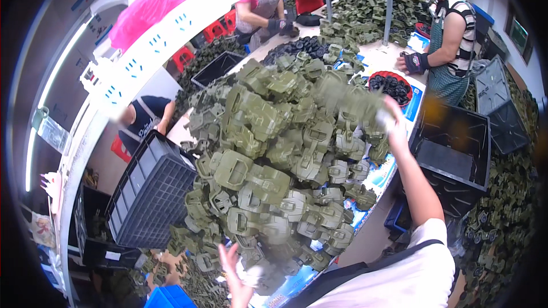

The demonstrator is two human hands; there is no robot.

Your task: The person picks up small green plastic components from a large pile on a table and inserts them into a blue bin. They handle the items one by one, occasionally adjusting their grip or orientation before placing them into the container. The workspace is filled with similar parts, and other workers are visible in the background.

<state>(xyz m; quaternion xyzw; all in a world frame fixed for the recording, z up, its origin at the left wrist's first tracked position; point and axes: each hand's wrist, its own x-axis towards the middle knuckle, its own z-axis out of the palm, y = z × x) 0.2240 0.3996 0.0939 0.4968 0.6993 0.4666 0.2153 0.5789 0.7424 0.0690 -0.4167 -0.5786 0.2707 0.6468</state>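
A heap of olive-green plastic toy-vehicle bodies [251, 114] covers the table before me. My left hand [236, 279] is at the heap's near edge, fingers stretched apart, with a blurred white patch by the thumb. My right hand [396, 128] reaches over the right side of the heap, also with a white blur at its fingers. Directly left of it, a green plastic part [351, 100] is smeared by motion. Whether the right fingers grip this part cannot be made out.
A red basket of black wheels [391, 86] stands beyond my right hand. Black crates [451, 154] stand to the right; a tilted grey crate [151, 188] is at the left. A co-worker [451, 34] stands at the far right, others across the table. A white lamp-lit shelf [154, 51] arches overhead.
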